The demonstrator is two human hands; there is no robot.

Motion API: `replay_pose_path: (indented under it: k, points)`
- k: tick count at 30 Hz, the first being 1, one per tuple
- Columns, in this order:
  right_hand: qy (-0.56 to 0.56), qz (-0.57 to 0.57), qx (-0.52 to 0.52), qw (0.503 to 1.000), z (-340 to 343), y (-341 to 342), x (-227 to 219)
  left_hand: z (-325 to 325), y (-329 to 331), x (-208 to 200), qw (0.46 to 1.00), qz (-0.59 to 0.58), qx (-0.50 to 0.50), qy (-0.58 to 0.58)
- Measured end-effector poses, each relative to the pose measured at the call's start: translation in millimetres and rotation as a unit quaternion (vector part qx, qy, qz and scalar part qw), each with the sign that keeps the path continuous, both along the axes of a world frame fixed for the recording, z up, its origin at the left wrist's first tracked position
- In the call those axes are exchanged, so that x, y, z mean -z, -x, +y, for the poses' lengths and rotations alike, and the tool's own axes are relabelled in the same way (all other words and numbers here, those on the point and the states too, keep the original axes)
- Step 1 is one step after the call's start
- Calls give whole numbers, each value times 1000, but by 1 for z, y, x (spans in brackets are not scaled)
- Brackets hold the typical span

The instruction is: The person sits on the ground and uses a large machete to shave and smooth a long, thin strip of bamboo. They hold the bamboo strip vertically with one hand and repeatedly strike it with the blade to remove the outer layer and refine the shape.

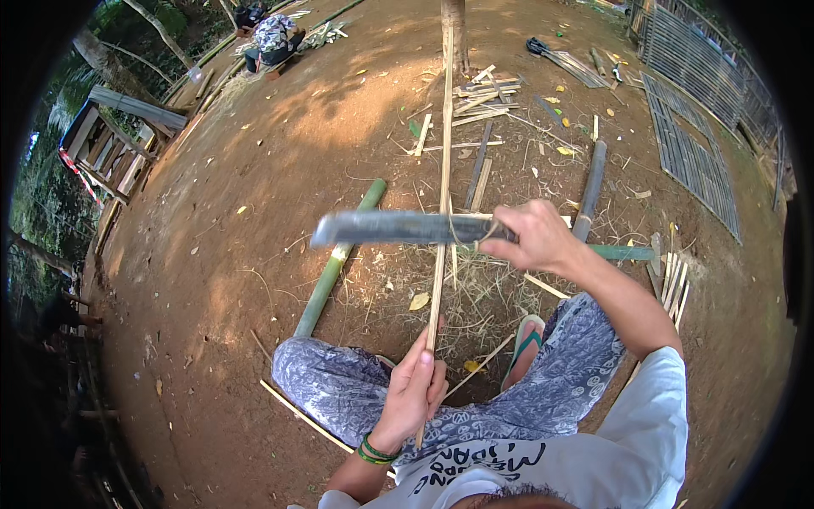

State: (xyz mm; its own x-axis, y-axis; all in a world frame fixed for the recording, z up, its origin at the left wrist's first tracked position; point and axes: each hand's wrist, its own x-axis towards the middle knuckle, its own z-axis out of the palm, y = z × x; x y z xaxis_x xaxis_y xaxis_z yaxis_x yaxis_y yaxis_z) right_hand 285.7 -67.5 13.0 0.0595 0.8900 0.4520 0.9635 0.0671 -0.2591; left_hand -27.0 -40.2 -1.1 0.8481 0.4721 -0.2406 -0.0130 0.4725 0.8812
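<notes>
My left hand (pixel 414 386) is closed round a long, thin bamboo strip (pixel 445 178), low down near my lap. The strip runs away from me toward a tree trunk. In my right hand (pixel 534 237) is the handle of a machete (pixel 390 228); its broad dark blade points left and lies across the strip, slightly blurred. A thin curled shaving (pixel 458 236) shows beside the right hand's fingers, at the strip. Whether the blade's edge touches the strip I cannot tell.
Green bamboo poles (pixel 326 284) and a grey one (pixel 589 191) lie on the dirt ground. Split pieces (pixel 487 97) are piled by the tree trunk (pixel 454 42). Slatted bamboo panels (pixel 691 153) lie at the right. Another person (pixel 273 41) sits far off at the upper left.
</notes>
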Motion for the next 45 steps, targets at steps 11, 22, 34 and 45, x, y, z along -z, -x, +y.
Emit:
replay_pose_path:
  k: [11, 22, 34, 45]
  points:
    - [-28, -16, -42, 999, 1, -24, 5, -7, 38, 15, 999, -27, 16, 21]
    - [-23, -71, -59, 995, 4, -8, 4, -3, 49, 18, 999, -16, 13, 39]
    - [75, 101, 96, 987, 6, -52, -8, -12, 76, 25, 998, -3, 30, 62]
    - [-49, 299, 161, 939, 7, -59, 0, 22, 33, 30, 966, -134, 17, 219]
